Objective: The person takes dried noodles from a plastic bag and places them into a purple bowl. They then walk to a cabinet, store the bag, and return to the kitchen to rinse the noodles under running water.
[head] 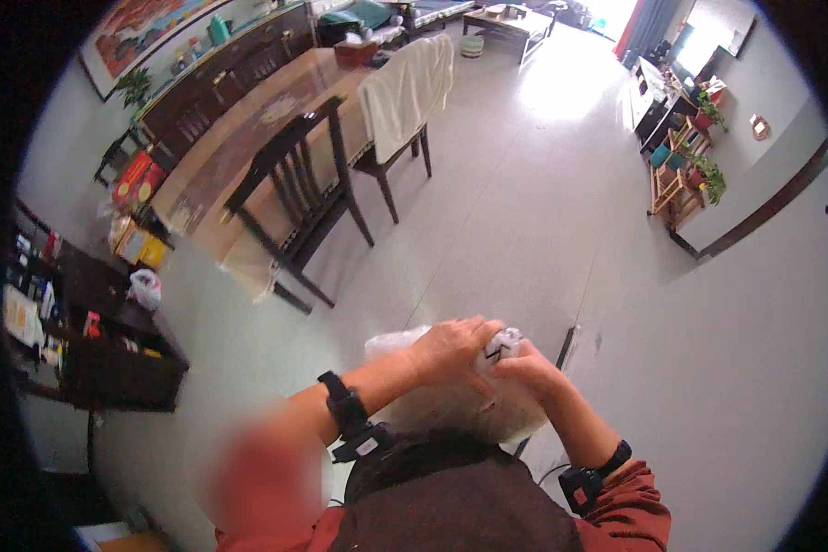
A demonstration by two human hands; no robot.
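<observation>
A bulky, light-coloured bag, seemingly translucent plastic (pixel 455 414), is in front of my torso, partly covered by my forearm and hands. My left hand (pixel 455 348) curls over a bunched whitish part with dark marks (pixel 502 347) at the top of the bag. From the other side, my right hand (pixel 530 369) closes on the same bunched part. The fingertips of both hands come close together there. What the bag contains cannot be told. Black straps with small devices are on both wrists.
A dark wooden chair (pixel 297 186) and a cloth-draped chair (pixel 410 96) stand by a long covered table (pixel 248 138) at the left. A dark shelf unit (pixel 110 345) is at the lower left. Potted plants on a wooden stand (pixel 676 176) line the right wall.
</observation>
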